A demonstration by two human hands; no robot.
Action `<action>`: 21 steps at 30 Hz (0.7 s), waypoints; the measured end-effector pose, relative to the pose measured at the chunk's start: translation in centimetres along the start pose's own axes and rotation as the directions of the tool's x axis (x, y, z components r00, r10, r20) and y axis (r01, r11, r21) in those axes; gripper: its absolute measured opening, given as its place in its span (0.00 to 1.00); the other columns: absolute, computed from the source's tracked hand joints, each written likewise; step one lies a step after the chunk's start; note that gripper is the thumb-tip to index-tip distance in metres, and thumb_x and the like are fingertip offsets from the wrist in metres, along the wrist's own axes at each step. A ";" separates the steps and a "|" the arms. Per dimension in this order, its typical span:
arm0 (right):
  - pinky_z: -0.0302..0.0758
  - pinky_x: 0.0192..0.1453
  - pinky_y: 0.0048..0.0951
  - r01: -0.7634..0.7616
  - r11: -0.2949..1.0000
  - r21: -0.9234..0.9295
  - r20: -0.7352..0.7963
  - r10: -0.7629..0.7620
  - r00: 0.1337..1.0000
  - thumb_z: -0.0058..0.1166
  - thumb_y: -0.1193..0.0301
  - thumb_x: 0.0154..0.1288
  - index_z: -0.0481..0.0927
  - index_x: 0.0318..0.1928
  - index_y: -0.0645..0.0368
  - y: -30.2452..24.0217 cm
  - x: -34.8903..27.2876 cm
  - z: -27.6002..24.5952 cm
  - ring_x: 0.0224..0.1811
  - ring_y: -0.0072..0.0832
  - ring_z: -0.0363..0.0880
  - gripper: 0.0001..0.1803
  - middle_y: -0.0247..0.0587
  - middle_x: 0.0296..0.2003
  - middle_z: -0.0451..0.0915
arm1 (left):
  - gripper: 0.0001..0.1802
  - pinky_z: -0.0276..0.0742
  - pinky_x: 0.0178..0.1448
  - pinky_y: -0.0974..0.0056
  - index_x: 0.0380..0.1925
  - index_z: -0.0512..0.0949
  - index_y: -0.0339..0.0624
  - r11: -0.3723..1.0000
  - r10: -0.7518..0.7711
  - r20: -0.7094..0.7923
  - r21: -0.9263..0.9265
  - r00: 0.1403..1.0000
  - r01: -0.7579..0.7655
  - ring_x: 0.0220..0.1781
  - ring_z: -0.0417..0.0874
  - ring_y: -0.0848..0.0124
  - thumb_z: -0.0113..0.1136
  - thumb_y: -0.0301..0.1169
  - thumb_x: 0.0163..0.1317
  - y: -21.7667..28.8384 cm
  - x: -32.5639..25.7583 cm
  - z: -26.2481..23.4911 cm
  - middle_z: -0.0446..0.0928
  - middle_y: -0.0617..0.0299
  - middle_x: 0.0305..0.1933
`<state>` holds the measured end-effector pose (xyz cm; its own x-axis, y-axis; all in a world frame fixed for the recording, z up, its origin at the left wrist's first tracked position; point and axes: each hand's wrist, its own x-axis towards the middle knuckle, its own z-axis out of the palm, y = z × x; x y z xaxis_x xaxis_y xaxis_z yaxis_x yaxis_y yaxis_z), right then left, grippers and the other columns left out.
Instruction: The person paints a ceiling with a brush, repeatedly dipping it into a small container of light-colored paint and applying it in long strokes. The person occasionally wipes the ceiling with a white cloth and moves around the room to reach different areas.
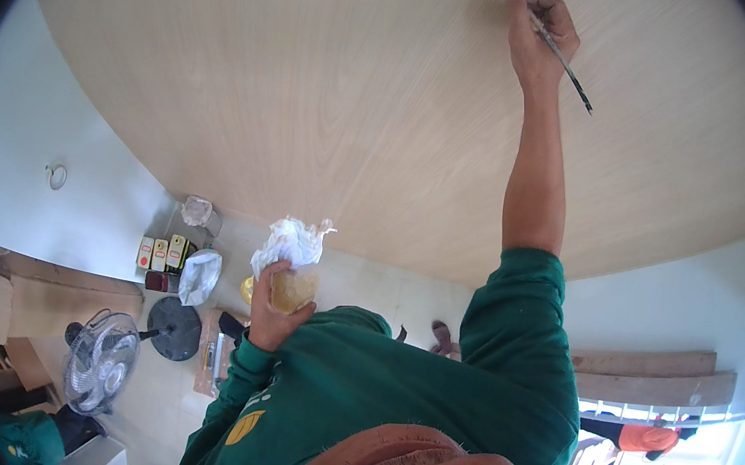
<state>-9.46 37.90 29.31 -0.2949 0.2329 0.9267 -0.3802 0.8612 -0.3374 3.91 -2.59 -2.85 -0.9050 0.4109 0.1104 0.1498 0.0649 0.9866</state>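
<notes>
Here, the right hand (538,32) is raised against a pale wood-grain panel (314,104), its fingers pinched around a thin paintbrush (549,42) whose tip touches the panel surface. The left hand (276,300), held near the chest, grips a small jar of yellowish paste (294,290) together with a crumpled white cloth (292,239). Below, a floor fan (101,359) stands on the ground.
</notes>
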 end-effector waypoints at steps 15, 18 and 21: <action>0.73 0.35 0.19 -0.122 0.987 0.107 0.032 0.120 0.992 0.68 0.66 0.67 0.84 0.37 0.63 -1.0 2.5 0.6 0.30 0.13 0.76 0.11 0.29 0.28 0.83 | 0.42 0.72 0.68 0.56 0.63 0.70 0.40 1.000 0.028 0.001 -0.007 1.000 -0.028 0.60 0.76 0.59 0.78 0.26 0.44 0.1 0.1 -0.2 0.74 0.54 0.55; 0.71 0.32 0.16 -0.040 0.999 0.025 -0.001 0.040 0.999 0.67 0.68 0.68 0.84 0.35 0.63 -0.7 2.8 -0.6 0.27 0.11 0.74 0.10 0.26 0.25 0.81 | 0.42 0.72 0.68 0.56 0.63 0.71 0.41 0.999 0.033 -0.001 0.018 0.999 -0.033 0.59 0.76 0.59 0.78 0.26 0.44 0.5 0.1 -0.2 0.74 0.54 0.55; 0.79 0.50 0.32 -0.282 0.925 0.253 0.200 0.235 0.951 0.72 0.57 0.64 0.84 0.46 0.63 0.0 4.7 -1.3 0.42 0.25 0.82 0.22 0.39 0.38 0.85 | 0.42 0.72 0.68 0.56 0.63 0.70 0.40 1.000 0.025 0.019 0.013 1.000 -0.025 0.59 0.76 0.60 0.78 0.26 0.45 0.4 0.2 -0.4 0.74 0.54 0.55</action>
<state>-9.69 39.58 33.89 -0.5452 0.3335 0.7691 -0.4908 0.6168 -0.6153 3.64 -2.87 -2.37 -0.8932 0.4297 0.1324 0.1776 0.0666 0.9819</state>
